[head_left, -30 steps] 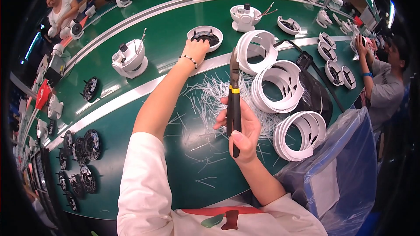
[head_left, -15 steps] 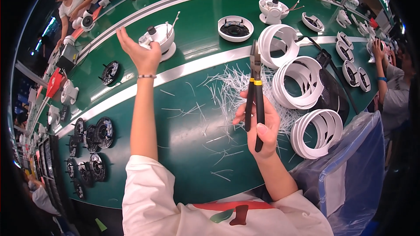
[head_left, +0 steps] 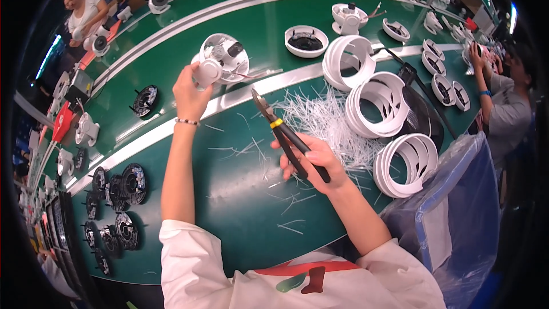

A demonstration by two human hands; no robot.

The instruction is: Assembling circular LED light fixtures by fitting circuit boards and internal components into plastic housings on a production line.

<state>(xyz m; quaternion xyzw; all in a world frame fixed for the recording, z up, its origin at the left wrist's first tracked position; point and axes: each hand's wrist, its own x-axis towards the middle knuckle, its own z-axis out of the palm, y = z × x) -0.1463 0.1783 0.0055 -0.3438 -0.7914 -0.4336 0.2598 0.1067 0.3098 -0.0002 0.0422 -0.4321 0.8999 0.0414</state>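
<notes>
My left hand [head_left: 191, 96] grips a white camera housing [head_left: 242, 71] by its round foot, above the green work surface. Its bowl is tipped so the hollow inside shows, with a small black part in it. Thin wires [head_left: 260, 73] stick out from the bowl to the right. A pair of cutting pliers [head_left: 277, 123] with black handles and a yellow band rests in my right hand [head_left: 320, 163]. The jaws point up and left, a little below the wires and apart from them. Fingers of my right hand are wrapped around the handles.
A heap of cut white strips [head_left: 326, 129] lies right of centre. Stacked white rings [head_left: 374, 129] stand beside it. Round black parts [head_left: 132, 183] lie at the left. Further off are a white dish [head_left: 307, 41] and another housing [head_left: 347, 24]. A plastic-lined blue bin [head_left: 457, 212] is at the right.
The housing has been turned and tipped, so its hollow side now shows. My right hand has brought the pliers left, their jaws swinging from upright toward the housing's wires.
</notes>
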